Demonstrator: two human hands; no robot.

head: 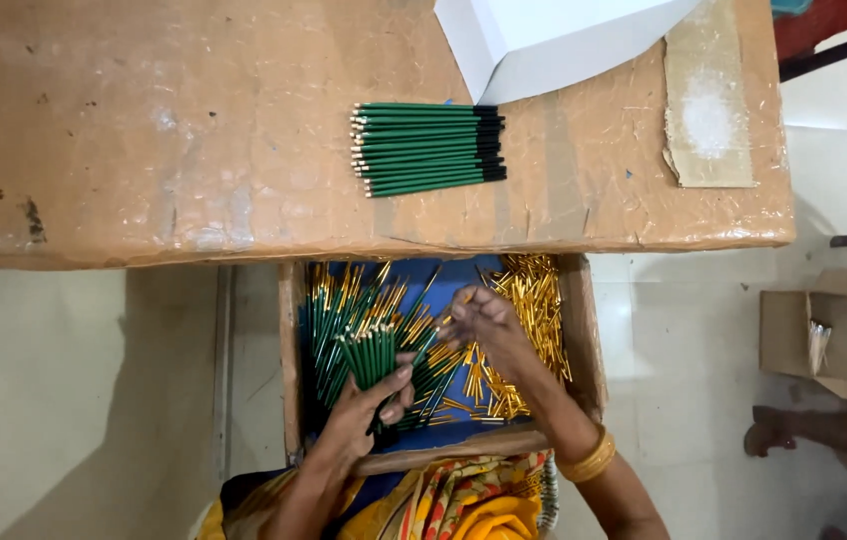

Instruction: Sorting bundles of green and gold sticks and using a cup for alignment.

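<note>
A bundle of green pencils [372, 352] with gold-coloured ends is gripped in the left hand [369, 405], fingers wrapped around the shafts, tips pointing away from the person; the bundle is held upright-tilted inside an open wooden box [291, 360] below the table edge. The right hand [479, 318] is lowered over loose pencils in the box, fingers curled together; whether one is pinched cannot be told. A heap of gold-coloured caps [534, 300] is seen along the box's right side; a blue lining is visible beneath. On the table [144, 130], a flat row of finished green pencils [430, 148] is laid near a white sheet [544, 40]; a cardboard box [824, 330] is seen on the floor, well apart.
</note>
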